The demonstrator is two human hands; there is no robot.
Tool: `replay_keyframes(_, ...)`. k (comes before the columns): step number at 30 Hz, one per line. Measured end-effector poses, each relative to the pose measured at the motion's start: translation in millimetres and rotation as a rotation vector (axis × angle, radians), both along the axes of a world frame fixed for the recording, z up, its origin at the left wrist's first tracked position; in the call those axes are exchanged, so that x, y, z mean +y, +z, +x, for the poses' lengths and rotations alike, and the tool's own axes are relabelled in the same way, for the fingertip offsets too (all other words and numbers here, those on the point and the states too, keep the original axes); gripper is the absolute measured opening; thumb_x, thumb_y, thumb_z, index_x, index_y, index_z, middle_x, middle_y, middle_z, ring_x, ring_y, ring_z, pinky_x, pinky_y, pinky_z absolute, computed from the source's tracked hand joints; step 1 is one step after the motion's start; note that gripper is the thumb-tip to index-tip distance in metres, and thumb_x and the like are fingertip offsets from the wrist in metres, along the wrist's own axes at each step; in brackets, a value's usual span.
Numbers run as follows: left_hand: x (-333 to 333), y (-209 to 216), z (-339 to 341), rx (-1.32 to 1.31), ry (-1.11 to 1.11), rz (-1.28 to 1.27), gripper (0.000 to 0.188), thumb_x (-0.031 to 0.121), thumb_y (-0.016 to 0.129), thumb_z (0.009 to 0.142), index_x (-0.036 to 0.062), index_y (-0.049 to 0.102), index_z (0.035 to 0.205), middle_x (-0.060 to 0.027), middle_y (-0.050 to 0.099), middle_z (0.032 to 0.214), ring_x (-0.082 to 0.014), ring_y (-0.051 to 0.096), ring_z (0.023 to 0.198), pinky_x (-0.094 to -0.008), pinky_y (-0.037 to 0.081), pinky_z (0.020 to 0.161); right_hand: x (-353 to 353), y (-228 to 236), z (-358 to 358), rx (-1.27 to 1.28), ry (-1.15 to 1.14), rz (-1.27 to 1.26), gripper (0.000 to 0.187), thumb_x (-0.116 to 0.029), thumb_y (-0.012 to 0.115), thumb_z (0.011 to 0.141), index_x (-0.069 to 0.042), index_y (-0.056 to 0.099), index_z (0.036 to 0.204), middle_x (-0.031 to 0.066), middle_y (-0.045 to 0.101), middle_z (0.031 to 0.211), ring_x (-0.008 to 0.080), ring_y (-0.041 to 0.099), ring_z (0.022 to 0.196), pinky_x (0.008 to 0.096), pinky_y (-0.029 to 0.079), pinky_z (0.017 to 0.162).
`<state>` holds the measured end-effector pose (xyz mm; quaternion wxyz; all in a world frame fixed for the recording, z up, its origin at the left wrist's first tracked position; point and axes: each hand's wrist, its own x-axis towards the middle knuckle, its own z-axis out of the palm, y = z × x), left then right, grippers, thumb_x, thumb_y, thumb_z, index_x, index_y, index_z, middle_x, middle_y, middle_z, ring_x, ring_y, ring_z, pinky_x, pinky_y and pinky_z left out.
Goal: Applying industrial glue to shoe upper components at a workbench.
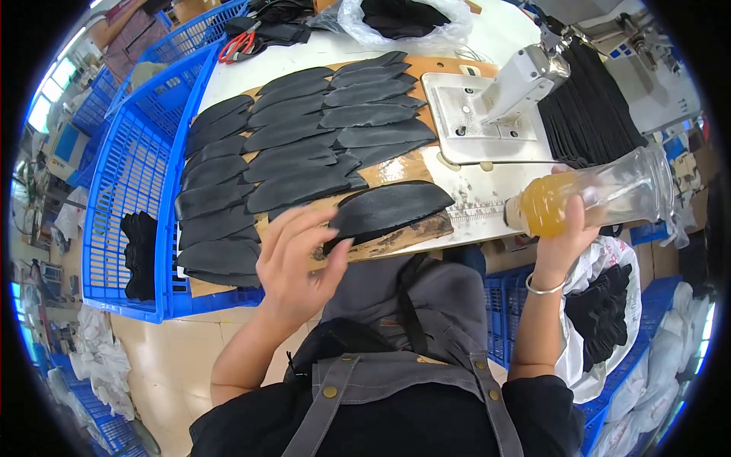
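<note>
My right hand is wrapped round a clear jar with amber liquid gathered at its left end. The jar lies tilted almost level, over the right part of the table's front edge. My left hand is open, fingers spread and curved, with nothing visible in it. It hovers at the front edge, beside the left end of a small stack of black leaf-shaped pieces. Behind it, rows of similar black pieces overlap on a brown board.
A white sewing machine arm stands over a metal plate at the right. Blue crates flank the table at left. Red-handled scissors and a plastic bag lie at the back. A white bag of black pieces sits below right.
</note>
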<state>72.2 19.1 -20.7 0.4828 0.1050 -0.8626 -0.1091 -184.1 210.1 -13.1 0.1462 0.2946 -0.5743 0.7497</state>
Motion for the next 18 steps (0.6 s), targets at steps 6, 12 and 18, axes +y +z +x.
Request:
replay_keyframes(6, 8.6, 41.4, -64.1, -0.51, -0.181, 0.046, 0.062, 0.028, 0.075, 0.067, 0.001, 0.049, 0.117, -0.0151, 0.051, 0.119, -0.0299, 0.047, 0.112, -0.0395, 0.034, 0.096, 2.4, -11.9, 22.0, -0.367, 0.395, -0.157, 0.057, -0.028, 0.061, 0.08, 0.0, 0.038, 0.124, 0.0166, 0.055, 0.107, 0.0322, 0.058, 0.097, 0.0408, 0.047, 0.085)
replay_keyframes(12, -3.1, 39.6, -93.4, -0.887, -0.238, 0.079, 0.058, 0.036, 0.073, 0.068, 0.0026, 0.055, 0.112, -0.0132, 0.055, 0.112, -0.029, 0.048, 0.11, -0.0383, 0.032, 0.097, 4.0, -13.3, 31.7, -0.444, 0.445, -0.139, 0.062, -0.028, 0.066, 0.075, 0.0, 0.039, 0.122, 0.0165, 0.054, 0.104, 0.0306, 0.059, 0.095, 0.0396, 0.049, 0.082)
replay_keyframes(18, -5.7, 39.8, -95.8, -0.82, -0.248, 0.047, 0.048, 0.034, 0.073, 0.068, 0.0029, 0.06, 0.102, -0.01, 0.059, 0.101, -0.0266, 0.053, 0.101, -0.0363, 0.034, 0.094, 4.7, -14.9, 31.5, -0.499, 0.49, -0.15, 0.062, -0.025, 0.068, 0.074, 0.0, 0.038, 0.122, 0.0169, 0.055, 0.103, 0.0306, 0.06, 0.094, 0.0394, 0.049, 0.082)
